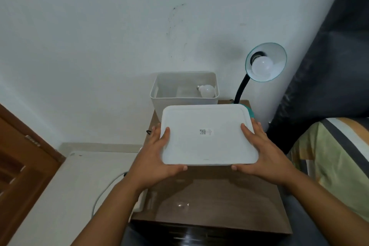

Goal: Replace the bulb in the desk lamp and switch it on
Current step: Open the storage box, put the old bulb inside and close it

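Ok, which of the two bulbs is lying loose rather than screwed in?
The bulb in the white bin, lying on its side with its metal base bare. The other bulb sits in the lamp's socket.

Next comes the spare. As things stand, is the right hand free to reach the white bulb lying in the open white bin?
Probably not yet: the right hand and left hand both hold the white lid; the bin itself is open.

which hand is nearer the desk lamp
Right. The right hand grips the white lid's edge just below the desk lamp; the left hand holds the far edge.
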### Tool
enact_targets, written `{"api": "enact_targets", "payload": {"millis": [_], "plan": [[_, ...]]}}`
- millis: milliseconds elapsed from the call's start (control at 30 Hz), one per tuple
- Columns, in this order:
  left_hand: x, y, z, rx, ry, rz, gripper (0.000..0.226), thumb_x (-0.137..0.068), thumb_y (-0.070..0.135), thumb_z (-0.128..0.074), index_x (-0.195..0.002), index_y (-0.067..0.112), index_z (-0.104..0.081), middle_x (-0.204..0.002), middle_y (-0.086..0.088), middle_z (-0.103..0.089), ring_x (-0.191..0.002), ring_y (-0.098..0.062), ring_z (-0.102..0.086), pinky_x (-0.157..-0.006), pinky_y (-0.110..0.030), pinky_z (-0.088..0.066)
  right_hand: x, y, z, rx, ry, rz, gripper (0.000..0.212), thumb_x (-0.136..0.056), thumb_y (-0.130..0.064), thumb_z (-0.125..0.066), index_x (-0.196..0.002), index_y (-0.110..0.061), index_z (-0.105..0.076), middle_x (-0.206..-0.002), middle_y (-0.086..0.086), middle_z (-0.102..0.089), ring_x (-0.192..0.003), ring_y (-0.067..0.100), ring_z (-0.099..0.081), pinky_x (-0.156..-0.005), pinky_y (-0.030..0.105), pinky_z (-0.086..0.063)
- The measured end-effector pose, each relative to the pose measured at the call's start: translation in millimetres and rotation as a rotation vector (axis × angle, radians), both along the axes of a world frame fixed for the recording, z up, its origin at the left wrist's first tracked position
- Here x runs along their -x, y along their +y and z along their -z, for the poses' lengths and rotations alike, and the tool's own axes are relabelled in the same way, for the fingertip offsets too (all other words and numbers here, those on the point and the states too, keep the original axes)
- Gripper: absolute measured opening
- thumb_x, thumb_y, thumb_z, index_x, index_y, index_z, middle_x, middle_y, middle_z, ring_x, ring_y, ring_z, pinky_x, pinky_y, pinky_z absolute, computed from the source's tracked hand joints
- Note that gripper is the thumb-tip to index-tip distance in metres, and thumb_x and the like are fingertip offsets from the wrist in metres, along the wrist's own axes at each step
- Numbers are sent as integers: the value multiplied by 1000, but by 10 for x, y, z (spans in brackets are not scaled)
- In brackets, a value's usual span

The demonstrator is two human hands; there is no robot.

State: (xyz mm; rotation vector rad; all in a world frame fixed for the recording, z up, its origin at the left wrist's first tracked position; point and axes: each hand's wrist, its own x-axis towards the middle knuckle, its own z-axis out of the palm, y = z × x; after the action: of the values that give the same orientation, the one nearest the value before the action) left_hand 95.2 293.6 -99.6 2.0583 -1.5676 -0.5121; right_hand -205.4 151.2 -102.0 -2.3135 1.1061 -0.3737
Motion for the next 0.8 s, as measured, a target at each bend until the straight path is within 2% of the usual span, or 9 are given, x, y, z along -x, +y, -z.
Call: {"api": "enact_targets", "payload": {"millis": [100, 200, 333, 433, 600, 800], "plan": [[-212, -190, -198, 23, -24, 6, 121, -71, 66, -79, -160, 41, 0, -161, 24, 14, -149, -1, 9, -124, -39, -12, -211, -211, -107, 5, -34, 6, 124, -56, -88, -60, -153, -47, 5, -159, -24, 21, -148, 4, 18, -122, 45, -10], [-433, -418, -389, 16, -26, 3, 121, -71, 60, -82, -161, 34, -5, -167, 16, 6, -154, -6, 6, -125, -39, -10, -453, -429, -223, -15, -50, 13, 125, -58, -79, -68, -155, -40, 0, -162, -16, 18, -147, 3, 16, -121, 39, -8], [-707, -728, -488, -5, 29, -13, 118, -71, 53, -86, -161, 30, -13, -169, 16, -4, -154, -14, -16, -123, -41, -25, -772, -751, -307, -39, -41, 14, 121, -64, -67, -77, -156, -35, -5, -163, -14, 13, -150, 7, 6, -121, 37, -12], [-887, -937, -475, -28, 92, -42, 119, -69, 48, -90, -161, 27, -19, -166, 21, -11, -147, -13, -29, -115, -33, -34, -969, -967, -320, -80, -25, 14, 122, -63, -66, -78, -157, -32, -7, -163, -13, 11, -150, 11, -4, -121, 36, -17], [-1117, -1297, -414, -66, 146, -59, 118, -68, 42, -91, -161, 24, -21, -167, 20, -12, -149, -14, -29, -116, -34, -35, -1188, -1303, -304, -126, -7, 25, 124, -60, -67, -79, -156, -34, -9, -163, -13, 9, -150, 14, -8, -119, 39, -22], [-1315, -1668, -356, -89, 190, -59, 121, -65, 43, -93, -161, 26, -21, -168, 17, -10, -152, -13, -24, -119, -36, -30, -1339, -1598, -316, -143, 0, 51, 120, -62, -62, -81, -156, -34, -12, -164, -12, 8, -150, 14, -13, -117, 34, -22]]}}
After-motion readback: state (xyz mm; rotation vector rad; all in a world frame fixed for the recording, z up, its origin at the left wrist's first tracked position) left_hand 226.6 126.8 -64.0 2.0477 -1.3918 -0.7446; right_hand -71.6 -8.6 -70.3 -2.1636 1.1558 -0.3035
